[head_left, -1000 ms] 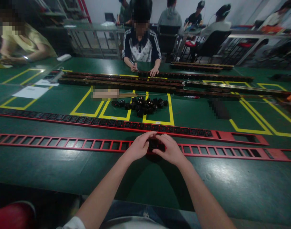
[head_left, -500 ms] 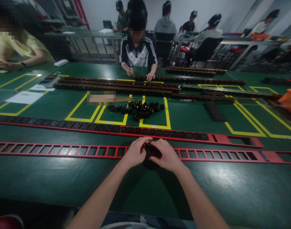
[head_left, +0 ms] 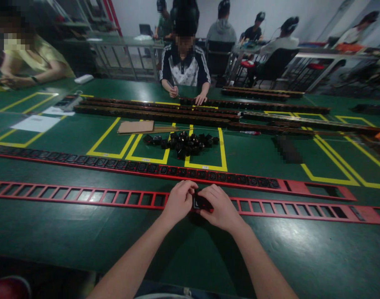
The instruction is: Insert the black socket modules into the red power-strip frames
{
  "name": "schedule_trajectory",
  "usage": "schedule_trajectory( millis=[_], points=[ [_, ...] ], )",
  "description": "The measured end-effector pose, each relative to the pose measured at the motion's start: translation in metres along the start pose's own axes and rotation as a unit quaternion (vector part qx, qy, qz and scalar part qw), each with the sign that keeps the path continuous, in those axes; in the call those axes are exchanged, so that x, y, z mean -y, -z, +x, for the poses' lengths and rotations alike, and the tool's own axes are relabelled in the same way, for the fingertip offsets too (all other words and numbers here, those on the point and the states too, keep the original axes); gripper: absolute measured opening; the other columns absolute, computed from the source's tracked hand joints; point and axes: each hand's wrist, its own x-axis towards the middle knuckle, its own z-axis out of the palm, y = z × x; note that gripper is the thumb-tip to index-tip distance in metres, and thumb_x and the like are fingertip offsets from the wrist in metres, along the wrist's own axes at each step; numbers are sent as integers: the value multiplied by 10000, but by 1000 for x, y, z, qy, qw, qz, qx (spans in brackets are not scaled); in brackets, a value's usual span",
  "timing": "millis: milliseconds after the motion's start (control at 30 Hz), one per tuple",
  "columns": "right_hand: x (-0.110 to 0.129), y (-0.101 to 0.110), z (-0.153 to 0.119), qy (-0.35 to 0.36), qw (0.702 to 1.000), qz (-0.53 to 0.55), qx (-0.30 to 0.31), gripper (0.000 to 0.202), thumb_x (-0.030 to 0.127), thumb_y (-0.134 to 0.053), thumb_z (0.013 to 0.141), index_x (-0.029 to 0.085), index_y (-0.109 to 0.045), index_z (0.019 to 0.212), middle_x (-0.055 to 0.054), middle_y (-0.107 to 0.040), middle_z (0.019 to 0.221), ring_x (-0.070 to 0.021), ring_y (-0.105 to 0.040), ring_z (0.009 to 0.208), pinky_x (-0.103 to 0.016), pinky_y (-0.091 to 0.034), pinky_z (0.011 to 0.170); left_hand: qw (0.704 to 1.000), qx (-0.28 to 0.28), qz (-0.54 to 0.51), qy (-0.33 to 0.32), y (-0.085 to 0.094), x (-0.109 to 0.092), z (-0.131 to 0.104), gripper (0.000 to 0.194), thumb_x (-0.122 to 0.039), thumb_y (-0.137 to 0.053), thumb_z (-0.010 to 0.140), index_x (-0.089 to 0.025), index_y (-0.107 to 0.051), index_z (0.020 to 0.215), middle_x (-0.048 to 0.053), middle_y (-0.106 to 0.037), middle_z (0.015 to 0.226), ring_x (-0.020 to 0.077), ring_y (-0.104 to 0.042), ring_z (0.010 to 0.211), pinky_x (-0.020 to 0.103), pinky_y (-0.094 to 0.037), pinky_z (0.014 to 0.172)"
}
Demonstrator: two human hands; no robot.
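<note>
My left hand (head_left: pixel 180 202) and my right hand (head_left: pixel 219 206) meet over the nearer red strip (head_left: pixel 124 197), a long frame with a row of square openings. Between them is a black power socket (head_left: pixel 197 203) with a pale outline on its face, at one of the openings. The right fingers and thumb close round its right side, while the left fingers, curled together, press at its left edge. My hands hide part of it, so how deep it sits cannot be made out. Behind lies a second red strip (head_left: pixel 297 187), its openings filled with black sockets.
A pile of loose black sockets (head_left: pixel 183 143) lies beyond the strips, beside a piece of cardboard (head_left: pixel 136 126). Long dark rails (head_left: pixel 152 113) cross the green table (head_left: pixel 99 245). Opposite, a person (head_left: pixel 185 62) holds a pen; another person (head_left: pixel 37 62) sits at the left.
The view has shifted slightly, moving the background rightward. My hands stay together at the nearer strip, with slightly more of the socket's face showing between them.
</note>
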Motion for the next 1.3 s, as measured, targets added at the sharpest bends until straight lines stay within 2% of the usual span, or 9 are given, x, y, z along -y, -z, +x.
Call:
schedule_trajectory(
  millis=[133,467,567,667,767,833,933,1167,1300],
  points=[
    [-2,0,-1,7,1000,0,-12,394,93,-684,752,218,-591,1114,-84,-660,1061,-268,-551,966,-440,-485,837,1000,-17,-10,24,-1,2,-1,368,45,-421,763,-196,-632,943,-5,-618,793,147,-614,772,278,-482,742],
    [-2,1,-1,14,1000,2,-11,434,80,-696,712,215,-607,1115,-87,-638,1053,-268,-536,960,-443,-493,824,1000,0,10,30,-1,-1,0,358,51,-431,782,-203,-632,934,1,-643,819,161,-619,813,296,-485,777],
    [-3,1,0,10,1000,2,-2,396,107,-722,739,217,-608,1102,-85,-640,1058,-267,-539,963,-447,-494,827,999,8,15,27,0,-4,0,344,45,-430,803,-199,-631,937,7,-647,833,166,-620,820,301,-494,781],
    [-4,1,-1,0,1000,-1,10,338,190,-759,788,213,-608,1090,-86,-642,1056,-268,-542,963,-456,-494,833,998,32,60,-6,8,-6,0,303,3,-442,865,-199,-636,979,28,-665,895,183,-626,871,323,-505,814],
    [-5,2,-1,-7,1000,2,15,327,269,-760,835,199,-613,1118,-93,-644,1066,-269,-547,977,-468,-494,850,983,73,160,-54,23,-4,-1,229,-81,-467,937,-197,-639,1033,51,-684,992,215,-622,946,371,-498,861],
    [-5,3,-1,-9,1000,9,16,294,265,-732,864,197,-621,1128,-92,-646,1067,-263,-552,983,-462,-494,855,972,80,215,-59,33,1,-4,202,-115,-467,963,-189,-636,1046,56,-684,1014,227,-615,967,391,-492,871],
    [-3,6,0,-16,999,15,23,243,210,-701,874,200,-635,1107,-84,-651,1060,-253,-558,987,-448,-496,862,970,72,231,-37,42,11,-8,194,-117,-457,975,-181,-628,1041,51,-676,999,212,-608,955,380,-498,871],
    [0,7,2,-35,998,-4,45,334,226,-781,811,202,-647,1116,-90,-651,1136,-260,-573,1049,-446,-508,907,961,98,258,-16,34,12,-9,188,-149,-457,988,-197,-639,994,34,-662,960,206,-602,944,373,-502,854],
    [-3,3,-1,-48,997,-25,50,314,259,-762,845,207,-648,1133,-87,-678,1157,-264,-608,1061,-457,-512,923,956,122,268,-19,37,5,-10,156,-194,-489,993,-202,-644,1002,32,-658,980,210,-596,967,378,-488,871]
  ],
)
